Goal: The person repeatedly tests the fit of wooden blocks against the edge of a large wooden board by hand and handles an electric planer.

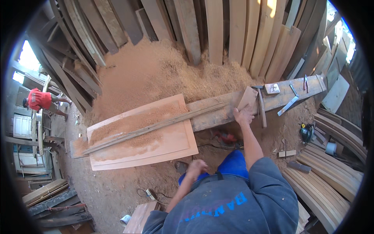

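My right hand (244, 116) grips the lower end of a small flat wooden board (247, 97) over the workbench plank (213, 117). Beside it a hammer (262, 107) lies across the plank, its handle hanging past the near edge. My left hand (197, 167) hangs low by my left thigh, smeared by motion, so its fingers are unclear. To the left, a pale wooden panel (179, 150) with a recessed border rests across the bench, strewn with sawdust. A long narrow wooden strip (156, 127) lies diagonally over the panel and onto the plank.
A small box (272, 89), a try square (289, 104) and pliers (306, 83) sit at the bench's right. Sawdust (156, 74) is heaped behind, below leaning boards (237, 31). Stacked planks (317, 191) lie right. Cables trail underfoot. Far left, a person in red (39, 99) bends over.
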The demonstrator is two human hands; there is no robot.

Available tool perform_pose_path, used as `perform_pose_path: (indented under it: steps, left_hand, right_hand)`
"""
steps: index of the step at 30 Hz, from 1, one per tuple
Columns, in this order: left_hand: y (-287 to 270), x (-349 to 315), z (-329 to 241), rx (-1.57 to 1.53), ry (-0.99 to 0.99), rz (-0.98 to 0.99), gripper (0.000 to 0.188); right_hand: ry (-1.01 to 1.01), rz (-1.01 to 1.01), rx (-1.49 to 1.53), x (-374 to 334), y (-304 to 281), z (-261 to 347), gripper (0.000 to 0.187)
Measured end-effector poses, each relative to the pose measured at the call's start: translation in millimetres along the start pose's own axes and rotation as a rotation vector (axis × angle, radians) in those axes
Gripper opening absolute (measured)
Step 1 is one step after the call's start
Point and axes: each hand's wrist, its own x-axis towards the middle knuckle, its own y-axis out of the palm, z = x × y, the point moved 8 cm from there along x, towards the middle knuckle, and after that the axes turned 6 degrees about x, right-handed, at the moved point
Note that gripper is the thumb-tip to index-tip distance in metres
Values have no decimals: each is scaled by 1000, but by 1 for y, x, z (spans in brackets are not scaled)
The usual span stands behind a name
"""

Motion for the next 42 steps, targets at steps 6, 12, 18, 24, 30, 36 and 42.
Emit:
perform_pose_path:
  steps: [6, 12, 18, 24, 30, 36, 42]
  left_hand:
    - [5, -10, -54, 472, 180, 261, 42]
    - [-97, -34, -149, 290, 354, -98, 48]
    - [-85, -96, -198, -105, 553, -71, 53]
    - [-107, -126, -208, -455, 822, 64, 70]
    - [-118, -177, -210, -655, 894, -74, 82]
    - [-159, -175, -150, -782, 837, -605, 63]
    - [-187, -221, -94, -1187, 878, -497, 64]
  right_hand:
    - [-151, 298, 567, -19, 7, 14, 95]
    - [-266, 1437, 1482, -195, -30, 102, 87]
    - [-173, 2091, 1352, -319, -25, 158, 86]
    - [-84, 2280, 1208, -360, 11, 175, 87]
    - [-472, 2110, 725, -404, 26, 185, 87]
    - [-1720, 987, -27, -467, 25, 175, 81]
    - [-1049, 1480, 362, -462, 73, 212, 61]
